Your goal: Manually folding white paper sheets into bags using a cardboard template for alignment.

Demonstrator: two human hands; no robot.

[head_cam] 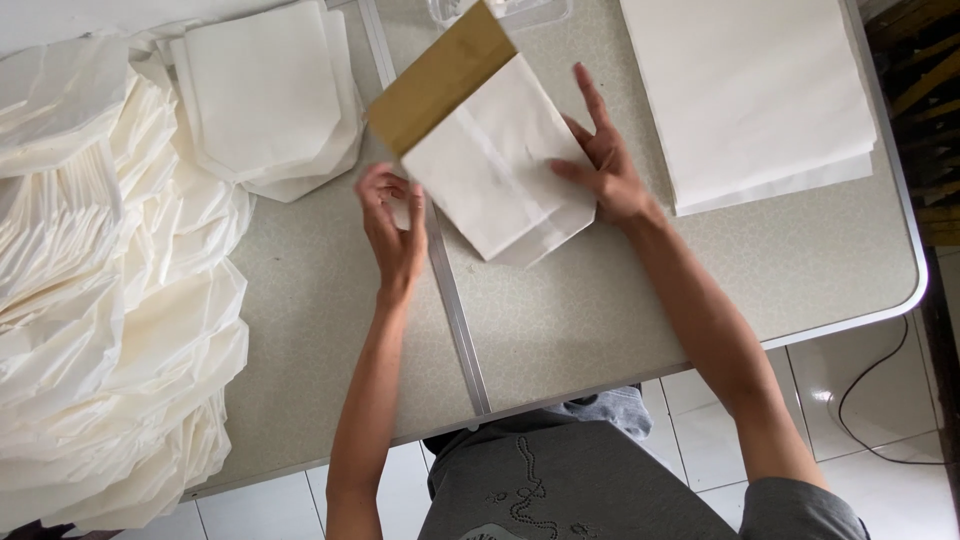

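Observation:
A white paper sheet (495, 165) is folded around a flat brown board (440, 78) and lies tilted on the grey table (600, 310). My right hand (600, 165) presses flat on the right edge of the folded paper with fingers spread. My left hand (392, 222) is at the paper's left edge, fingers curled against the fold; whether it grips the paper I cannot tell. The board sticks out of the paper's upper end.
A large heap of folded white paper pieces (100, 300) fills the left side. A smaller stack of shaped white sheets (265, 95) lies at the back left. A stack of flat white sheets (750, 90) lies at the back right. A cable (870, 390) runs on the tiled floor.

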